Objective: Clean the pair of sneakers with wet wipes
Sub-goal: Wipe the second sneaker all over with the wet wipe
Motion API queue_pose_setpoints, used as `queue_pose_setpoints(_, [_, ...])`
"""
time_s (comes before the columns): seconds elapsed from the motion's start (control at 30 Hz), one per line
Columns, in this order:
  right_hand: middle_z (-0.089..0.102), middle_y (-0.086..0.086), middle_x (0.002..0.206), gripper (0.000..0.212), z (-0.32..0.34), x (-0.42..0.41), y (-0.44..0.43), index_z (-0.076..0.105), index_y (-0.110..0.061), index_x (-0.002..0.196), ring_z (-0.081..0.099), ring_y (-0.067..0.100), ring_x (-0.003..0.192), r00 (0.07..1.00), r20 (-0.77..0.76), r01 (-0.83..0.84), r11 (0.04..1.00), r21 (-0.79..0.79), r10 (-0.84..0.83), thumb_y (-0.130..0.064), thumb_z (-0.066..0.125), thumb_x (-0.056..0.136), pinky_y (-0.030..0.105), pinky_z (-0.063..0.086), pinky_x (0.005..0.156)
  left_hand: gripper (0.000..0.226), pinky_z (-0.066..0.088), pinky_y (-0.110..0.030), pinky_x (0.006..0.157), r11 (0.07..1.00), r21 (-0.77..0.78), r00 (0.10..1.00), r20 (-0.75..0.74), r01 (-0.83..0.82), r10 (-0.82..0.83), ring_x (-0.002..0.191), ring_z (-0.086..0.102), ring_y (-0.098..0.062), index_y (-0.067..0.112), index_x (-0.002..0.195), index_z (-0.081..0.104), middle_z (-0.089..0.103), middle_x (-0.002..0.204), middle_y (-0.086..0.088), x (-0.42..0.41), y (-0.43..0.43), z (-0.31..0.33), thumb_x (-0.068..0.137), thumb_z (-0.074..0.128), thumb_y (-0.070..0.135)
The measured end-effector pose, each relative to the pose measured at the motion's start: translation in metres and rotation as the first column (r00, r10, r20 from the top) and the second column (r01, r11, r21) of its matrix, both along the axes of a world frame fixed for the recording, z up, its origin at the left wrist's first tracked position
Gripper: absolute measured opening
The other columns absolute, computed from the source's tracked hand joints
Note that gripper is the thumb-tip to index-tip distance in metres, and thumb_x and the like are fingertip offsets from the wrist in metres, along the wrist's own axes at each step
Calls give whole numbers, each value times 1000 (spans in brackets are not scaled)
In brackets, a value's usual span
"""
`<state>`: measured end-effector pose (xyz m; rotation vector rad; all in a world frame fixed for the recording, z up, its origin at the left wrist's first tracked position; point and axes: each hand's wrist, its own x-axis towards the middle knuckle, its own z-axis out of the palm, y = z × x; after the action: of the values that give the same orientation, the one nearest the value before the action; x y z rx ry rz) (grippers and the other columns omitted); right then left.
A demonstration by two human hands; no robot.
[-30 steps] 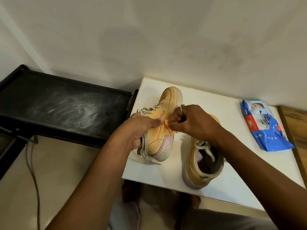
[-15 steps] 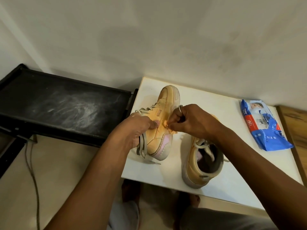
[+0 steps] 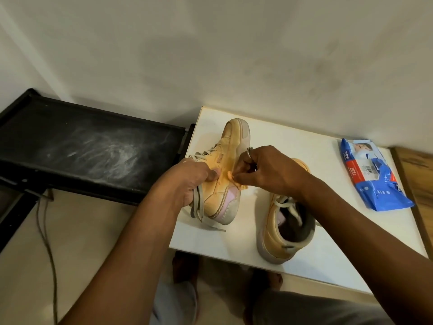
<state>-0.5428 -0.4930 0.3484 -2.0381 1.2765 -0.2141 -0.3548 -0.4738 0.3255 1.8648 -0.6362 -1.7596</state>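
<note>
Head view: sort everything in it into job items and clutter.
Job: held sneaker, other sneaker, wipe, wipes pack, left hand, right hand.
Clutter: black stand, cable, wooden board.

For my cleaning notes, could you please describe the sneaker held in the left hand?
The sneaker is tan, leather-looking, with a pink heel panel, pale sole and loose grey laces. It is turned on its side, toe toward the wall, at the table's left edge. The left hand grips its laced side; the right hand presses a crumpled wipe against it.
</note>
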Motion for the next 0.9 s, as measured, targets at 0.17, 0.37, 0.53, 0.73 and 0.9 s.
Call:
queue_pose_setpoints(0.17, [69, -7, 74, 16, -13, 2, -2, 71, -15, 78, 61, 11, 66, 987, 15, 157, 943, -293, -159, -28, 68, 88, 34, 52, 66, 53, 50, -58, 88, 1000, -3, 1000, -23, 1, -1, 98, 63, -39, 12, 125, 51, 63, 112, -15, -1, 1, 0, 79, 78, 15])
queue_pose_setpoints(0.37, [68, -10, 71, 13, -2, -2, -4, 70, -21, 75, 61, 4, 66, 995, -26, 89, 988, -123, -93, -28, 70, 86, 24, 47, 62, 51, 48, -59, 91, 1000, 3, 1000, -14, -5, 5, 101, 61, -39, 13, 124, 52, 62, 113, -14, -2, 1, 1, 80, 76, 17])
queue_pose_setpoints(0.53, [71, -10, 79, 5, 4, 2, 1, 73, -24, 84, 64, 6, 73, 995, -59, -78, 997, 21, 79, -30, 72, 84, 28, 54, 69, 46, 50, -59, 89, 1000, 7, 1000, -21, -18, 19, 99, 63, -39, 13, 121, 54, 64, 110, -15, -2, 2, 0, 81, 75, 18])
queue_pose_setpoints(0.73, [67, -15, 87, 13, -3, 5, 1, 75, -24, 98, 58, 3, 73, 999, 6, 38, 958, -284, -38, -27, 67, 90, 19, 48, 69, 30, 51, -55, 89, 999, 10, 980, -191, -45, 46, 96, 66, -36, 13, 120, 59, 69, 106, -14, -1, 5, 6, 92, 63, 23])
queue_pose_setpoints(0.9, [67, -3, 103, 19, -4, 7, 6, 75, -20, 103, 60, 11, 92, 986, -72, -165, 907, -388, 149, -11, 62, 92, 34, 54, 83, 31, 52, -50, 87, 996, 9, 965, -248, -85, 85, 96, 66, -33, 19, 119, 60, 69, 107, -12, 0, 5, 9, 98, 49, 39])
